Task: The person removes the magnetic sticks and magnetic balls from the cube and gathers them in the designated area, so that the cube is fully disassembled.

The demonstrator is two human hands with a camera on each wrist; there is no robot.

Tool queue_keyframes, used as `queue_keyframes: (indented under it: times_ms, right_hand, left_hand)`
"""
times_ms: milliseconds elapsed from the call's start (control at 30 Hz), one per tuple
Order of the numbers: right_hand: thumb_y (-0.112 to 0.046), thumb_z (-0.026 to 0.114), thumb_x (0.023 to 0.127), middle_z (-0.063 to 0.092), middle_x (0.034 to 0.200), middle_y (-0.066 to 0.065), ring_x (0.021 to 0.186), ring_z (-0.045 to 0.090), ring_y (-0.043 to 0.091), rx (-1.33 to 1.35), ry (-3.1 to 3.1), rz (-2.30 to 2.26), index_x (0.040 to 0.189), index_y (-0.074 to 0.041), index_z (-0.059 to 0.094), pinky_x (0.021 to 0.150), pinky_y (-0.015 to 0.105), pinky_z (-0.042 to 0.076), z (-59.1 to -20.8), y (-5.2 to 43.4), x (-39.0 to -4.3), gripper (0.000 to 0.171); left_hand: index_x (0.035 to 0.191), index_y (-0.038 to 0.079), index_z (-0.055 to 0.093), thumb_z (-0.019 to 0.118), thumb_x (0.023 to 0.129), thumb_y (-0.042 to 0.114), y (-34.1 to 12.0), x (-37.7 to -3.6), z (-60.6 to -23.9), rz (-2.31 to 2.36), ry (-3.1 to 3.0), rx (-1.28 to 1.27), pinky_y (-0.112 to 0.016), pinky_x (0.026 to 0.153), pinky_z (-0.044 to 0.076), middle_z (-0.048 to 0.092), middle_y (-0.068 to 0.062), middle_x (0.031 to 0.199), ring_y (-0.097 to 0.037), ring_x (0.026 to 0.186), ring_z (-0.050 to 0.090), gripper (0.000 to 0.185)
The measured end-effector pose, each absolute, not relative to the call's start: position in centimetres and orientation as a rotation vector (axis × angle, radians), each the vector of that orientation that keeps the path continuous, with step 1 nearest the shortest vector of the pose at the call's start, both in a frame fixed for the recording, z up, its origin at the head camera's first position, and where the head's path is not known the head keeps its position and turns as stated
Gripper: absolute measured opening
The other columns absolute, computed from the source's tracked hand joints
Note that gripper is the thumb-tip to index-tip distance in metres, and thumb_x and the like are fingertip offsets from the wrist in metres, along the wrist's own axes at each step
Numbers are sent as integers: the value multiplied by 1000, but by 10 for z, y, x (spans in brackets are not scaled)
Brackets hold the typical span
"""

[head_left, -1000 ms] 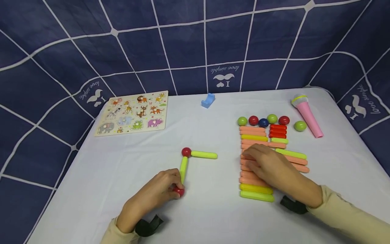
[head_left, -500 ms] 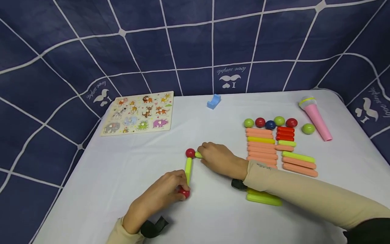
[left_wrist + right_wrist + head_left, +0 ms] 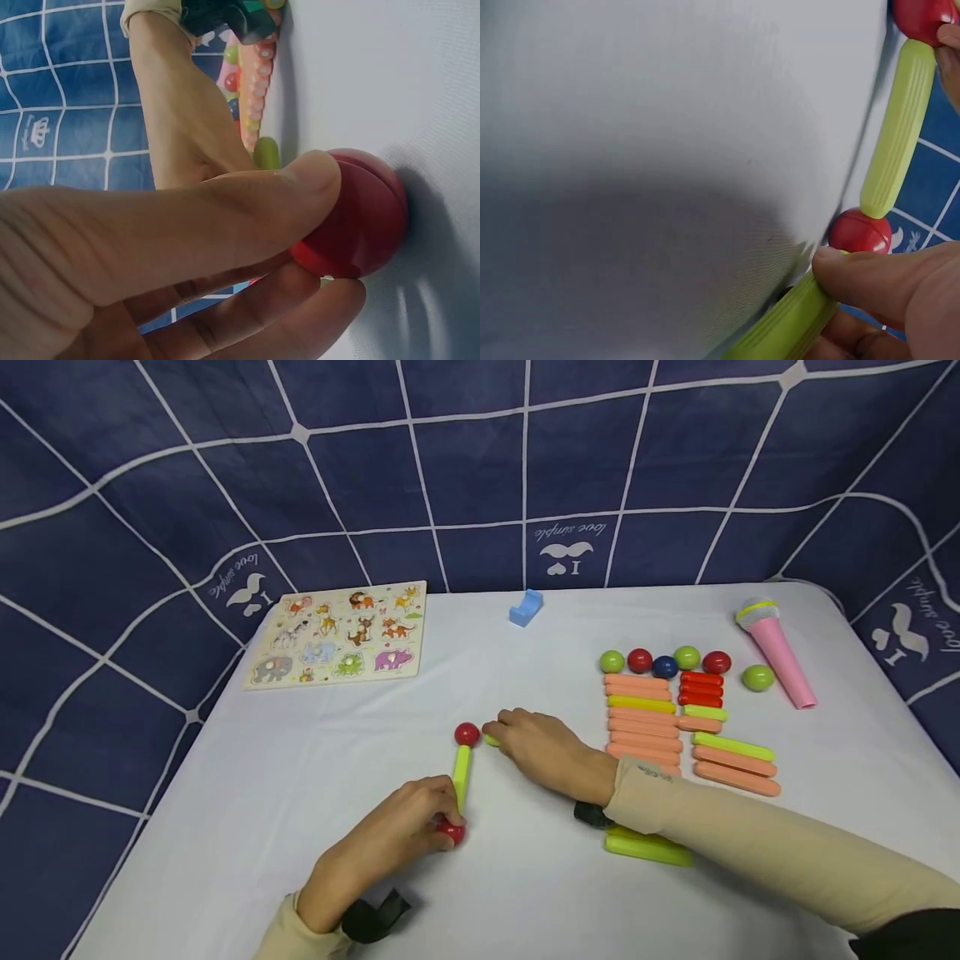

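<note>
Left hand pinching red ball (thumb on top)

Your items: two glossy red balls joined by one ribbed lime stick flat on the table; second lime stick meets the far ball.

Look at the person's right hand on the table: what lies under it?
Under the right hand lies a lime-green stick, pinched beside the far red ball. In the head view only the stick's tip shows; the hand covers the rest, so its far end cannot be seen.
</note>
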State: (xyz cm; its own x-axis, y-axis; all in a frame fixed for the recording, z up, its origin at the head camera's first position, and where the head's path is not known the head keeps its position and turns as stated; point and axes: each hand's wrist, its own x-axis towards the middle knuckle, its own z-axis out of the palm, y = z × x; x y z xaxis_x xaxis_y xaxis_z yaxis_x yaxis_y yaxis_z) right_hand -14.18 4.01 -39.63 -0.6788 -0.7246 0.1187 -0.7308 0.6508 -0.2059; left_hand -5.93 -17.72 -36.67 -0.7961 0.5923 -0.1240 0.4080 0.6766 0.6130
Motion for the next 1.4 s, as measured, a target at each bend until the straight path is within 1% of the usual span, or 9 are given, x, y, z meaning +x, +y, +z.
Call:
queue_keyframes:
  times_ms: [200,400,600,767,900,1000,1100,1267,1400]
  right_hand:
    - [-12,73,89,68,102,5,87,62,18,1147,-2926,524,122,-8,62,74,31,55,-388,61,-129,35]
    - [-14,77,86,68,105,0,93,63,17,1084,-2903,621,117,-13,68,82,34,55,-373,104,-109,32]
    - [-11,78,85,63,102,-5,91,60,12,1003,-2835,604,110,-16,73,81,35,55,-365,156,-92,26]
    - [-9,80,81,66,105,-2,99,62,22,847,-2855,556,110,-15,72,85,46,53,-365,192,-76,30]
    - [-11,81,80,67,108,5,105,62,30,682,-2935,512,111,-13,73,84,53,52,-369,218,-62,32]
    - [-11,81,80,67,113,11,106,62,33,585,-2991,482,113,-10,72,82,56,51,-374,232,-54,34]
    - [-12,82,79,68,111,11,102,63,30,516,-3032,485,113,-9,71,79,54,52,-380,241,-48,36]
    - [-12,86,74,67,94,-4,83,60,15,515,-3054,480,97,-17,70,70,43,54,-390,247,-41,29]
    - [-8,87,71,66,92,-7,85,60,13,582,-3030,450,90,-21,68,70,40,55,-395,247,-39,30]
  left_hand:
    - [86,6,76,83,74,-2,-176,-57,-368,831,2591,788,-22,70,49,57,10,85,-9,79,55,16]
    - [87,6,76,83,74,-2,-175,-58,-367,827,2595,788,-23,71,49,57,10,86,-10,80,55,17]
    - [88,5,76,82,74,-3,-177,-57,-364,833,2601,776,-25,72,50,58,10,86,-9,81,56,17]
    - [88,5,76,83,74,-3,-177,-57,-365,833,2601,760,-24,71,50,58,10,86,-10,80,55,17]
    - [88,5,76,83,74,-3,-176,-57,-366,841,2598,767,-25,71,50,58,10,87,-9,81,55,17]
    - [88,5,76,82,74,-3,-176,-57,-366,846,2593,765,-26,71,51,58,10,87,-9,80,56,17]
    - [88,5,76,82,74,-4,-176,-58,-366,849,2587,762,-26,71,51,58,10,87,-9,80,56,17]
    - [88,5,76,82,74,-4,-175,-58,-366,849,2584,763,-25,70,51,58,10,87,-10,81,55,17]
    - [88,4,76,82,74,-4,-175,-58,-366,850,2577,746,-26,70,51,58,10,88,-10,81,55,17]
